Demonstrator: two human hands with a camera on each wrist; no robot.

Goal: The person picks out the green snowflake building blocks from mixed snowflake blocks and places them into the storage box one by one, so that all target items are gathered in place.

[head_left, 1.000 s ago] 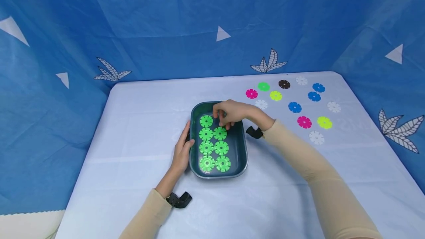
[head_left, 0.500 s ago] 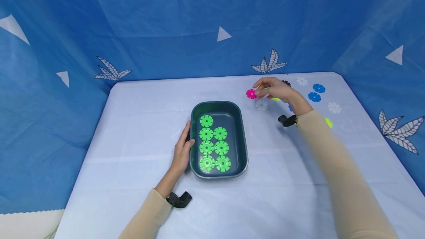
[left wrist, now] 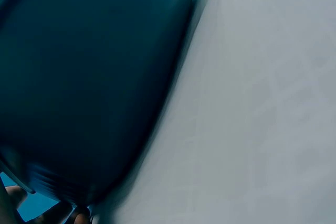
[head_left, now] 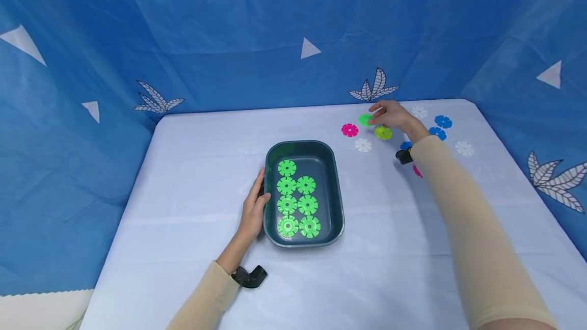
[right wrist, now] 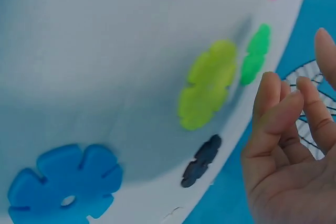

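Note:
My left hand (head_left: 253,210) grips the left side of a dark green rectangular tray (head_left: 329,192), thumb over the rim. In the left wrist view, the tray's outer wall (left wrist: 94,77) fills the left part and fingers (left wrist: 55,213) show beneath it. Inside the tray lie several bright green notched discs (head_left: 287,204) in two columns. At the back right, my right hand (head_left: 392,115) hovers with bent fingers and nothing between them, fingertips close by a green disc (head_left: 365,119) on the table. A yellow disc (right wrist: 209,85) and a dark disc (right wrist: 202,161) lie near that hand.
Around the right hand lie a pink disc (head_left: 349,130), a white disc (head_left: 363,144) and blue discs (head_left: 443,121). The forearm hides part of this group. A white cloth (head_left: 192,177) covers the table, and a blue curtain (head_left: 238,39) hangs behind.
My right hand has left the tray, moved right and back to the loose discs, passing over the pink one. The left hand and the tray stay in place.

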